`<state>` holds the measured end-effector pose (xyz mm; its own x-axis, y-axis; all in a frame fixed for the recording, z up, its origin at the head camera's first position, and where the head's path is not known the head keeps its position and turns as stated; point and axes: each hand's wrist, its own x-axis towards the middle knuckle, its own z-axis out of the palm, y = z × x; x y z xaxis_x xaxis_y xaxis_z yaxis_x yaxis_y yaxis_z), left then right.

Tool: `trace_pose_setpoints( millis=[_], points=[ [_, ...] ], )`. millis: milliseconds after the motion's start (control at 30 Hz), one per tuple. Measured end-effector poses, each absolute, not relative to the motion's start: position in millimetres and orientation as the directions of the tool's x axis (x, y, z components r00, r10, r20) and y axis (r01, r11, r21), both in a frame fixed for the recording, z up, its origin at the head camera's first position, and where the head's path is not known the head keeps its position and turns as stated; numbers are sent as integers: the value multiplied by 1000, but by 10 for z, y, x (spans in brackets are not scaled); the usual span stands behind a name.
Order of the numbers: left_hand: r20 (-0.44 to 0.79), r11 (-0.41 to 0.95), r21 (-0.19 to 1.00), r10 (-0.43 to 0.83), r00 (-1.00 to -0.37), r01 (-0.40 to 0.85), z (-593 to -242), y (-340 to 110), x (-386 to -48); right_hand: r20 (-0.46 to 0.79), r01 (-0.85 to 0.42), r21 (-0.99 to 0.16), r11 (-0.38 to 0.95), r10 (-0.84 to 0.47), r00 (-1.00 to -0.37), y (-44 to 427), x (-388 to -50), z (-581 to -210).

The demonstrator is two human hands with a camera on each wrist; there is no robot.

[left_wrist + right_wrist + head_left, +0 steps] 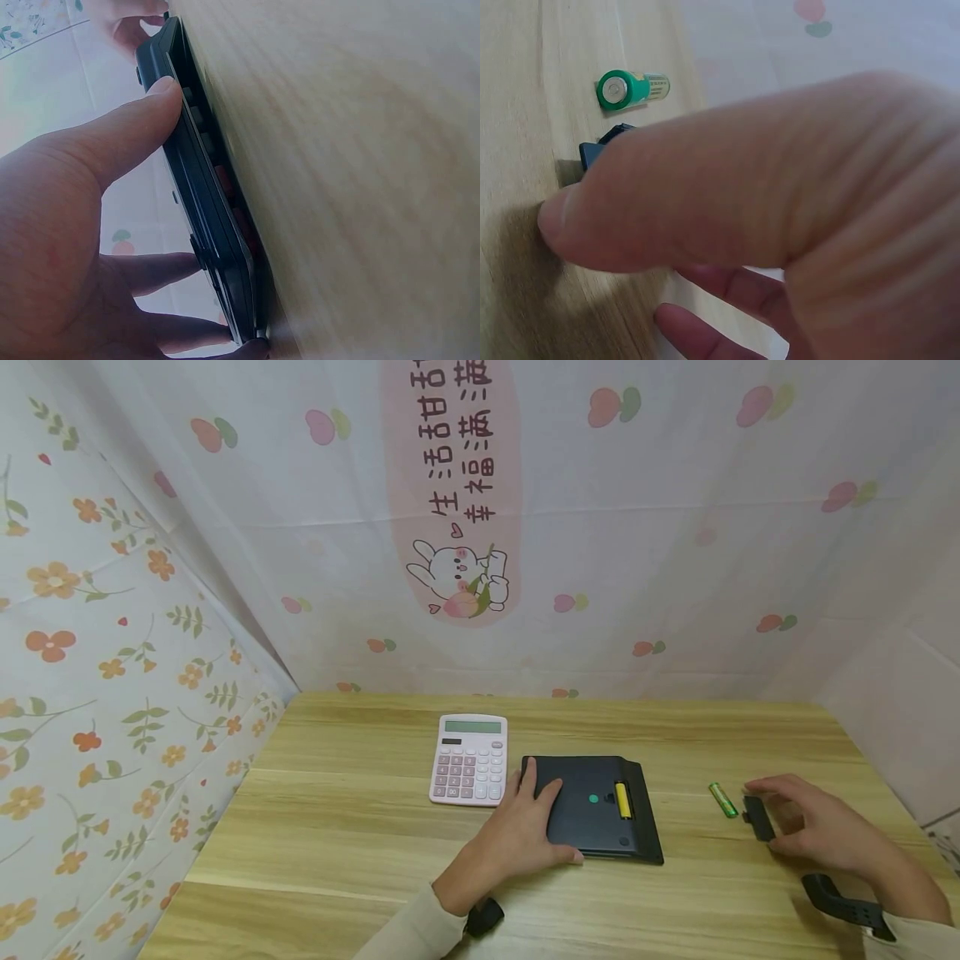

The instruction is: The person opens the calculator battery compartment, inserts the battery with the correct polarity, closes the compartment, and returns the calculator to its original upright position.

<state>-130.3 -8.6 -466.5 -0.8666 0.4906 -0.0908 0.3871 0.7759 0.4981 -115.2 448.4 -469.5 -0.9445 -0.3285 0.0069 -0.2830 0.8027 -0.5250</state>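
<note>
A black calculator point(573, 818) lies face down, its battery slot uncovered with one yellow battery point(623, 800) in it. My left hand point(517, 835) grips its left part, thumb on the near edge and fingers spread over the back; the left wrist view shows the thumb point(142, 127) on the side of the calculator point(202, 187), keys facing the table. At the right, my right hand point(832, 831) holds a small black cover point(759, 818) between thumb and fingers. In the right wrist view the thumb point(675, 195) hides most of the cover point(592, 153).
A green battery point(723, 800) lies just left of the cover, also in the right wrist view point(630, 90). A pink and white calculator point(468, 760) lies face up left of the black one. Patterned cloth point(330, 552) hangs behind the wooden table point(337, 827) and on its left.
</note>
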Motion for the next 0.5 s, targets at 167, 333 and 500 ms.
trace_pose_setpoints(
  millis=[167, 333, 500],
  points=[
    [-85, 779, 491, 489, -868, 391, -4672, -83, -1305, 10, -289, -521, 803, -333, -943, 4485, -1175, -4693],
    [-82, 780, 486, 490, -868, 395, -4670, -81, -1306, 19, -298, -475, 828, -330, -944, 4477, -1175, -4707],
    [-88, 779, 489, 492, -866, 393, -4662, -82, -1307, 25, -302, -475, 827, -330, -944, 4480, -1178, -4711]
  ],
)
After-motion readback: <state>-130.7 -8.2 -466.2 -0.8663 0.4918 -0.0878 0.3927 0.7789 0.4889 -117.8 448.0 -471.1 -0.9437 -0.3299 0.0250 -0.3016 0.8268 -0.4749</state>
